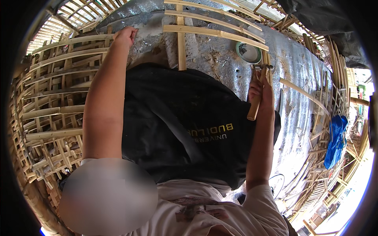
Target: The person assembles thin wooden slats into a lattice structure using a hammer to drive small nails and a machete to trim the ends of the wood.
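My right hand [260, 88] is wrapped round the wooden handle of a hammer [254, 110], its small metal head pointing away from me. Just beyond the hammer head sits a round bowl [249, 54] with a green rim and pale inside; what it contains is hard to make out. My left hand [125, 37] is stretched far out, fingers curled closed, beside the ends of a panel of bamboo slats [71, 72]. Whatever those fingers may hold is hidden. Between the hands, at the far side, lies a frame of bamboo strips [214, 32] crossing an upright strip.
A black cloth [169, 106] covers my lap. Silver reflective sheeting [295, 118] spreads beneath, with scraps on it. Bamboo strips [315, 137] crowd the right side near a blue plastic bag [336, 139]. Dark plastic sheeting [323, 17] hangs at the far right.
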Tool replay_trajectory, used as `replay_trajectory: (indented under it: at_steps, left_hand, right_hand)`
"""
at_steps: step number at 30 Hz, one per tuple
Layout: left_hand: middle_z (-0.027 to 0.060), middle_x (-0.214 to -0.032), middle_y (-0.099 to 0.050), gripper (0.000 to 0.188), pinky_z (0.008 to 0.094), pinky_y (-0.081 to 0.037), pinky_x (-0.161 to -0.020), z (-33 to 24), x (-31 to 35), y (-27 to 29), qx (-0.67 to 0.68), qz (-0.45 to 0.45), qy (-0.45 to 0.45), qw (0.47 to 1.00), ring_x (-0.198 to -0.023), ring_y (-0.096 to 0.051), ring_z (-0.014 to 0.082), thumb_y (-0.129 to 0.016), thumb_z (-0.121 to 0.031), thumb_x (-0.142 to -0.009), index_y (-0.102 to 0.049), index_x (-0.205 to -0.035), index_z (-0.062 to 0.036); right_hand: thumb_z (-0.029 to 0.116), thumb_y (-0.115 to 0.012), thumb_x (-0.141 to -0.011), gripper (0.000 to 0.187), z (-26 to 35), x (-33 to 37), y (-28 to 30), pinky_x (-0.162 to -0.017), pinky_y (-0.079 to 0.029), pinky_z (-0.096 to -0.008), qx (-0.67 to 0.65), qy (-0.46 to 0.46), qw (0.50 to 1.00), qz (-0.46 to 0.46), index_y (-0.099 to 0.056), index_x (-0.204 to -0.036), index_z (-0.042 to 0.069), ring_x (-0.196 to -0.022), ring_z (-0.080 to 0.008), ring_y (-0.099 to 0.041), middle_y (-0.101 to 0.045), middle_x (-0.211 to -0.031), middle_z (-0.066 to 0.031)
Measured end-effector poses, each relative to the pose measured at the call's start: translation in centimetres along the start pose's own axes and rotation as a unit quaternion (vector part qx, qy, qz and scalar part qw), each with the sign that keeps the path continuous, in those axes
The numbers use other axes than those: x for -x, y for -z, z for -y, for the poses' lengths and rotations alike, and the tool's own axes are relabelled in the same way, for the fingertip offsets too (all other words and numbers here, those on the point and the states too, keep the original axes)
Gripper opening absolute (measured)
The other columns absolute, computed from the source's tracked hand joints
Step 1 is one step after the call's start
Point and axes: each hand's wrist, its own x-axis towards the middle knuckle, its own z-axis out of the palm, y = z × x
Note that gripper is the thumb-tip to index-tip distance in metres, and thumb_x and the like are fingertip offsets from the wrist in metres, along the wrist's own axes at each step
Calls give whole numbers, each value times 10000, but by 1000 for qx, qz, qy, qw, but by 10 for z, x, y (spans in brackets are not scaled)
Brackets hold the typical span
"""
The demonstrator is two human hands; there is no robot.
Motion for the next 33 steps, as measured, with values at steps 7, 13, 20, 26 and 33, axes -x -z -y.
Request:
replay_trajectory:
  at_steps: [7,13,20,26,33]
  left_hand:
    - [-65,-572,-520,139,222,-323,-444,-30,1,-13,108,-108,-78,985,-479,-428,49,-727,-107,-850,-652,-732,-102]
    - [-33,-620,-547,130,233,-358,-466,-63,-31,34,101,-123,-113,981,-480,-436,77,-760,-84,-821,-636,-781,-74]
    - [168,-1291,-606,758,334,-561,-838,-92,88,100,-224,-161,-357,892,-1063,-654,237,-788,-320,-848,-424,-1456,-49]
    - [144,-1214,-676,619,340,-549,-871,-44,289,169,-439,-79,-466,764,-1078,-679,221,-681,-369,-942,-464,-1441,-73]
    - [61,-784,-698,218,333,-502,-529,223,453,299,-541,-315,-390,675,-581,-643,195,-663,-127,-929,-620,-1134,-68]
  right_hand:
    - [305,-529,-1029,232,11,-1,13,-452,-326,-175,-12,1,1000,-22,-585,-1150,116,-575,-34,-372,-347,-711,61]
    - [301,-542,-1023,218,11,-8,19,-450,-333,-183,-29,-13,999,-11,-583,-1115,108,-570,-41,-377,-360,-704,55]
    - [246,-547,-1020,181,7,-2,15,-457,-344,-187,-67,-17,996,52,-579,-1110,92,-572,-44,-389,-396,-711,43]
    - [224,-540,-1024,208,12,-2,22,-481,-372,-188,-95,-30,990,102,-545,-1116,37,-598,-61,-417,-525,-837,-23]
    - [263,-560,-1015,286,18,5,19,-497,-362,-200,-93,-67,983,143,-540,-1007,-22,-598,-65,-418,-400,-732,8]
